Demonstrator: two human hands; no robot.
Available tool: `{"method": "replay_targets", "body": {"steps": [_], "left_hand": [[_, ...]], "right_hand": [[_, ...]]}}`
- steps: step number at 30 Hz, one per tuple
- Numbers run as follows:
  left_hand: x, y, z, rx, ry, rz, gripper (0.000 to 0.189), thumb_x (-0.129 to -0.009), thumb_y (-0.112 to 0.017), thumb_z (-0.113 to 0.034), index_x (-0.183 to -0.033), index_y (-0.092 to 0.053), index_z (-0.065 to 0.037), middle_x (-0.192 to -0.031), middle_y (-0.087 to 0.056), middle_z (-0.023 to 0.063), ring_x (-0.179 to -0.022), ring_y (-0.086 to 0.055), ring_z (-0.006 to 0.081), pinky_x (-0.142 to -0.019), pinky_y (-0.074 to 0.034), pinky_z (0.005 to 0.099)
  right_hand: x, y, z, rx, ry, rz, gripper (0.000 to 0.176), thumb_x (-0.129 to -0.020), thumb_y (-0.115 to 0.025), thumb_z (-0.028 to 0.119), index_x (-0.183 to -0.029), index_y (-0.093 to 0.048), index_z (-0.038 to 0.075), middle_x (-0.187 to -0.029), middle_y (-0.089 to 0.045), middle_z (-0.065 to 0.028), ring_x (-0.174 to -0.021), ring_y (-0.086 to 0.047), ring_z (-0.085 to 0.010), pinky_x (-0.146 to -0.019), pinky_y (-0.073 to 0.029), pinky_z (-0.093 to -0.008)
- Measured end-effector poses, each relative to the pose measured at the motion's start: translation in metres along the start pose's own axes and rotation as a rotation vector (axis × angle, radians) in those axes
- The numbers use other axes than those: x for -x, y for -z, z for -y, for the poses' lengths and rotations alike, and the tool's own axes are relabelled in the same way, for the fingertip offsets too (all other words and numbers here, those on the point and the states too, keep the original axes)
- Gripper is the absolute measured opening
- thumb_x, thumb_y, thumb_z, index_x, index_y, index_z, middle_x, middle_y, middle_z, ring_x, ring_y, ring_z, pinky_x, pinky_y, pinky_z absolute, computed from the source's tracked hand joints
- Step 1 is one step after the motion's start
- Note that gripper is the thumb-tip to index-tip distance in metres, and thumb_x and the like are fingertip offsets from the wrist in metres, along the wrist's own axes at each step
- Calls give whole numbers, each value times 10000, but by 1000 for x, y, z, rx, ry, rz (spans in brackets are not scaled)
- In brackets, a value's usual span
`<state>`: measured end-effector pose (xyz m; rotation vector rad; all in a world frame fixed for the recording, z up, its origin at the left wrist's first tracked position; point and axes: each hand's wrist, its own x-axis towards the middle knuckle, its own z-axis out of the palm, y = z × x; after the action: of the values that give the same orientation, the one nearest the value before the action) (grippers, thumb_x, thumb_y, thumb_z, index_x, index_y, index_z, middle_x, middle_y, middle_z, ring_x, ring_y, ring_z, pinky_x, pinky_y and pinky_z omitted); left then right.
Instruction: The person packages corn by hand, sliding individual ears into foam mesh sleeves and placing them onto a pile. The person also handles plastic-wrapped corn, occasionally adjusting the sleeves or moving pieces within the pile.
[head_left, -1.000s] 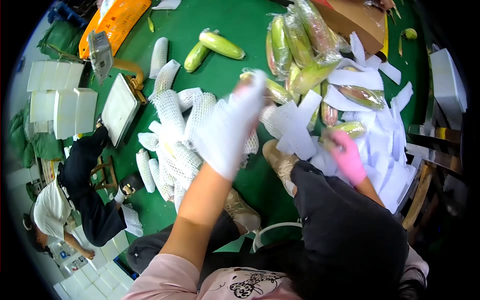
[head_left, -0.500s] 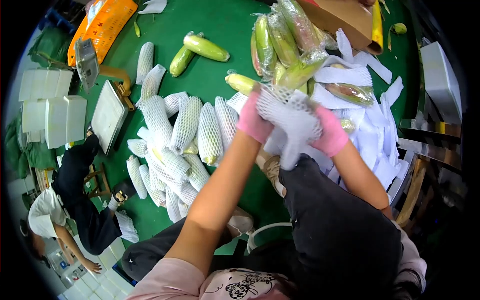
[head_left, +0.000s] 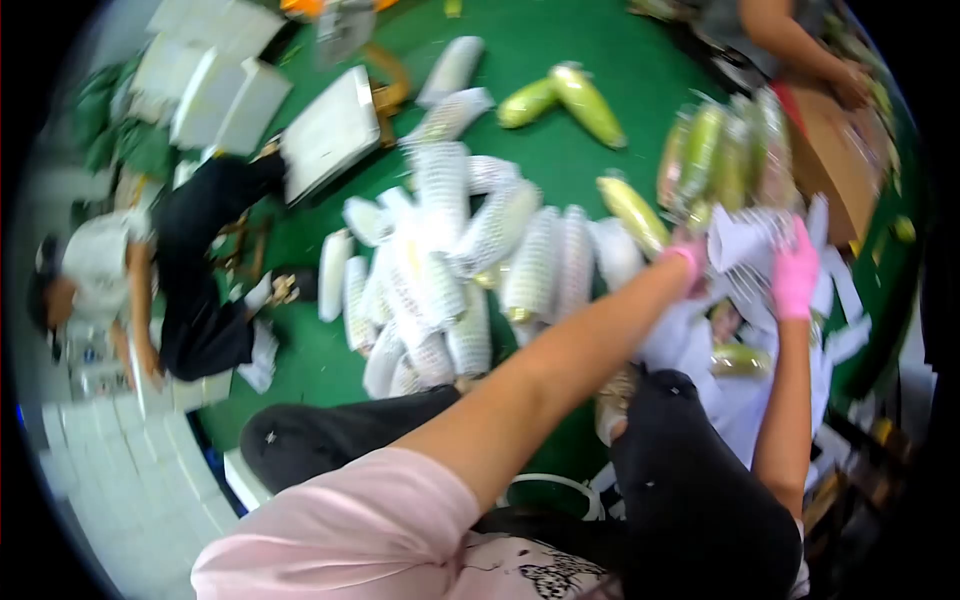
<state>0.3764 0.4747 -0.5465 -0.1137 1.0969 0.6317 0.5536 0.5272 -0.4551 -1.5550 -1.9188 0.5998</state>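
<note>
My right hand (head_left: 795,272), in a pink glove, grips the edge of a white foam net sleeve (head_left: 742,238) above the pile of loose sleeves. My left hand (head_left: 689,262), also gloved in pink, is at the sleeve's left side, by the lower ends of the plastic-wrapped corn cobs (head_left: 703,150); its fingers are blurred and partly hidden. A yellowish corn cob (head_left: 634,214) lies just left of that hand. Under my hands, another wrapped cob (head_left: 741,360) rests among flat white foam sleeves (head_left: 690,335).
Cobs in foam nets (head_left: 440,250) are heaped left of centre on the green surface. Two green cobs (head_left: 585,105) lie beyond them. A scale (head_left: 330,132) stands farther left, near a seated person (head_left: 100,255). Another person's arm (head_left: 800,45) reaches over a cardboard box (head_left: 830,165).
The view has swung, so the scene sits differently in it. Both hands have moved farther out toward the wrapped cobs, with the foam net sleeve between them. Another person's arm now shows at the box.
</note>
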Motion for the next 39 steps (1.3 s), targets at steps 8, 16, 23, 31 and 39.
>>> {"method": "replay_targets", "body": {"steps": [8,16,23,31,39], "left_hand": [[68,38,47,849,-493,484,229,-910,-512,-334,-1039,-587,-159,-971,-618,18,-840,-615,193,-748,-517,376],[171,19,42,1016,-414,542,306,-967,-439,-378,-1033,-584,-116,-922,-625,53,-872,-623,213,-822,-506,365],[174,7,51,748,-553,819,255,-975,-430,-174,-1193,-499,-62,-1102,-608,111,-1007,-617,218,-903,-503,353],[175,-11,75,635,-116,647,385,-969,-414,-313,-1193,-551,-30,-1090,-643,128,-983,-629,267,-910,-499,408],[158,28,71,512,-421,502,414,-963,-425,-373,-1192,-538,-47,-1097,-619,136,-997,-608,279,-902,-491,408]], "right_hand": [[109,25,179,-86,131,373,331,-838,-598,100,-1133,-594,-48,-933,-666,-174,-839,-631,-216,-792,-481,-322],[135,66,156,-1285,-563,431,472,-896,-586,370,-1209,-550,18,-1103,-632,-116,-1006,-612,-241,-896,-480,-373],[160,91,130,-1769,-327,326,602,-958,-442,465,-1370,-432,27,-1352,-503,-171,-1211,-503,-345,-1039,-380,-510],[161,78,102,-1718,-606,72,568,-934,-464,504,-1315,-510,86,-1260,-566,-125,-1141,-547,-286,-1002,-406,-495],[166,-11,71,-1220,-559,398,485,-952,-514,379,-1277,-525,19,-1199,-587,-85,-1061,-567,-203,-916,-460,-318]]}}
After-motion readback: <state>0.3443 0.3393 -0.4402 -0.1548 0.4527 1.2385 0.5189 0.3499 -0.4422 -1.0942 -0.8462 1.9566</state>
